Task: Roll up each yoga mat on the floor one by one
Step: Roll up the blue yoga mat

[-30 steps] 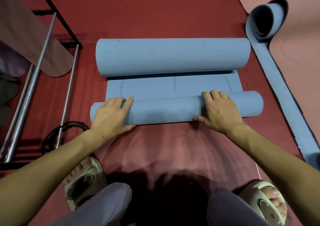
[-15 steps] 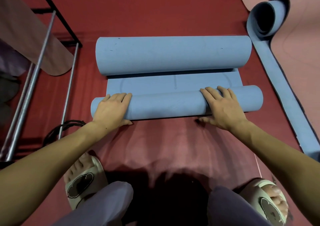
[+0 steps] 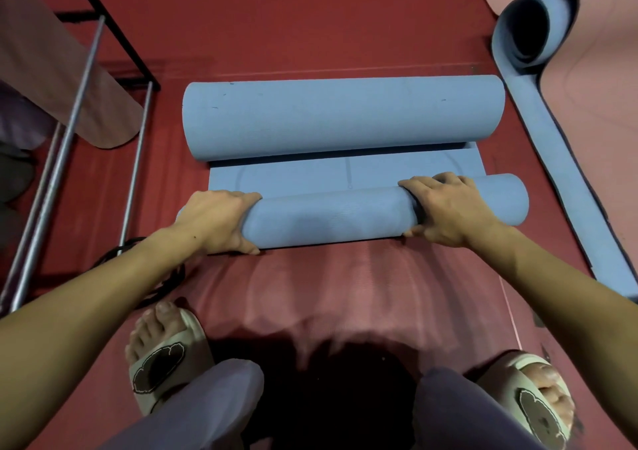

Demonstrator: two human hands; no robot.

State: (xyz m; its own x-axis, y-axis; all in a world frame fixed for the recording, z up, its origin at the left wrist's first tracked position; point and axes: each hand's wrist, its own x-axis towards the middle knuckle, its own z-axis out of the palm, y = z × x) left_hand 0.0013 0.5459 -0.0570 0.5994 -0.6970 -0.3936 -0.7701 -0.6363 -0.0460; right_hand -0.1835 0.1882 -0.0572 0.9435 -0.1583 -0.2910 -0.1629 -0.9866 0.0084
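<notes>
A blue yoga mat lies crosswise on the red floor before me, curled from both ends. Its near roll (image 3: 331,216) is thin, its far roll (image 3: 341,118) is thicker, and a flat strip (image 3: 293,176) shows between them. My left hand (image 3: 215,220) wraps the near roll's left end, fingers curled over the top and thumb at its base. My right hand (image 3: 448,206) grips the same roll toward its right end in the same way.
A second blue mat (image 3: 552,145) runs along the right, partly unrolled, with a curl (image 3: 533,24) at its far end on a pink mat (image 3: 600,87). A metal rack (image 3: 74,104) stands at left, with a black cable (image 3: 162,280) beside my slippered left foot (image 3: 165,356).
Both hands have pushed the near roll away from me. It has grown thicker, and the flat strip between the two rolls has narrowed. My fingers have curled more tightly over it.
</notes>
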